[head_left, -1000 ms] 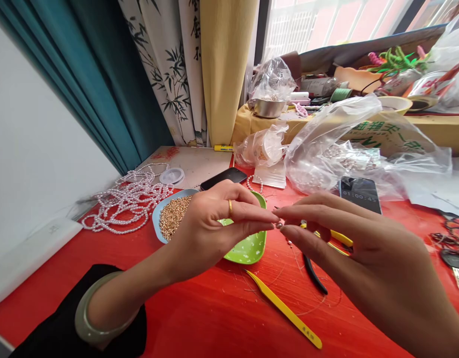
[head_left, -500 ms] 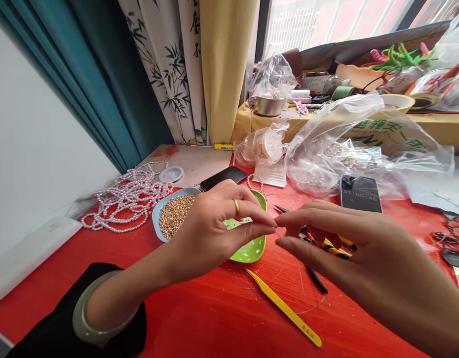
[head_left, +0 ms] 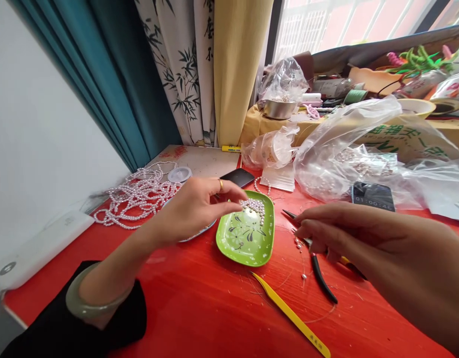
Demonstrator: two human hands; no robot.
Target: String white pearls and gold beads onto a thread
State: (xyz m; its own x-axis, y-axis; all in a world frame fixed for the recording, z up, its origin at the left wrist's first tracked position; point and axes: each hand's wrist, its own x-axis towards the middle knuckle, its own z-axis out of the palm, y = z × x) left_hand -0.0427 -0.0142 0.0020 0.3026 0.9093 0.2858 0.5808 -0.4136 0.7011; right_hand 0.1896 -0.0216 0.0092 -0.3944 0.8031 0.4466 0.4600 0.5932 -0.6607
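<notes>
My left hand (head_left: 199,204) reaches over the far left corner of a green tray (head_left: 244,253), thumb and forefinger slightly apart beside a heap of small pearl beads (head_left: 255,206). Nothing shows between them. On the right, my right hand (head_left: 348,238) pinches a thin thread, its fingertips closed. A few small beads (head_left: 298,244) hang just below those fingertips, and a single pearl bead (head_left: 304,276) is lower down. Behind the right fingers lie black-handled pliers (head_left: 321,281), partly covered. Yellow tweezers (head_left: 289,313) rest on the red table.
A blue dish (head_left: 205,230) is mostly hidden behind my left hand. Strings of pearls (head_left: 130,199) pile at the left. A dark phone (head_left: 236,177), a timer phone (head_left: 373,196) and plastic bags (head_left: 333,154) lie toward the back. A white device (head_left: 46,248) sits far left.
My left hand has parted from the right fingertips and moved left and up to the pearl beads, uncovering the green tray. My right hand has shifted slightly right, with beads now visible beneath it.
</notes>
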